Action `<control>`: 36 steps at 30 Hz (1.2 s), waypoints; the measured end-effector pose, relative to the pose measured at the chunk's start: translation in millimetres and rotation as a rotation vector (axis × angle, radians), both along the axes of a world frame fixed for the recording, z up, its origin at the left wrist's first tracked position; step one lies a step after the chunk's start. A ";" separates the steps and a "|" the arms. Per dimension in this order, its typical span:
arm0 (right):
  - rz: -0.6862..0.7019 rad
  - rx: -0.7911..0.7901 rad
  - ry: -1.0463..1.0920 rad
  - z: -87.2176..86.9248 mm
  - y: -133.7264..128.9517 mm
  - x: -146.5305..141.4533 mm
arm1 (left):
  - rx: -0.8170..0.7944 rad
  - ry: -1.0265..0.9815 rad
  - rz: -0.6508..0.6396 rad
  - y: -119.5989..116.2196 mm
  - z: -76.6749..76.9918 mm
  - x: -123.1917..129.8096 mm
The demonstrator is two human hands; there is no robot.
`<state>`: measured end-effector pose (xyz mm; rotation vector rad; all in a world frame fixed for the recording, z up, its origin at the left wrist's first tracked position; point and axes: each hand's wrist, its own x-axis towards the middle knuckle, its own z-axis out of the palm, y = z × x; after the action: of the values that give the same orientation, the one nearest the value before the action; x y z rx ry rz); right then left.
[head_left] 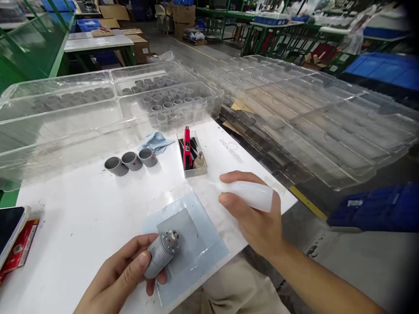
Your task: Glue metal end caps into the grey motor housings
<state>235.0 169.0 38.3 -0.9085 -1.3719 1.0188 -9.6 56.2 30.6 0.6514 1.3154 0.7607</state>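
My left hand (121, 274) is shut on a small grey cylindrical electric motor (160, 255), its metal end with terminals facing up. The motor is just above a pale blue plastic sheet (206, 244) with a grey square on it. My right hand (252, 213) grips a translucent white plastic cylinder (253, 195) above the white table (75, 222). Farther off stand several short grey metal sleeves (131, 160). Beyond them, a small clear box (193, 168) holds a red pen-shaped tool (187, 148) and a beige part (199, 161).
A folded blue cloth (155, 141) lies by the sleeves. Large clear plastic trays (65, 126) with grey cylinders cover the table's far side, and more trays (310, 117) stand to the right. A phone (8, 231) rests on a red packet (22, 246) at the left edge.
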 end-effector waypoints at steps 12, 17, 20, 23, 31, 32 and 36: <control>0.091 0.435 0.134 -7.7 -7.2 -51.0 | 0.023 -0.316 0.149 5.1 -4.8 -4.4; 0.093 0.425 0.147 -14.6 -7.2 -51.5 | 0.020 -0.327 0.148 4.6 -5.9 -6.3; 0.097 0.410 0.153 -15.2 -7.8 -50.8 | 0.013 -0.324 0.149 4.5 -6.1 -6.5; 0.089 0.400 0.167 -15.5 -9.5 -51.0 | 0.020 -0.316 0.138 4.8 -6.0 -6.4; 0.081 0.445 0.132 -14.9 -9.4 -52.4 | 0.031 -0.304 0.123 5.4 -6.7 -6.5; 0.086 0.453 0.127 -14.4 -9.1 -52.2 | 0.031 -0.307 0.123 5.3 -6.9 -6.6; 0.103 0.461 0.094 -12.5 -8.2 -51.1 | 0.042 -0.318 0.119 4.5 -8.0 -7.0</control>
<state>183.9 160.8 25.8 -0.4459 -1.5011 0.7619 -16.6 60.7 22.6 0.4651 1.0552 0.9493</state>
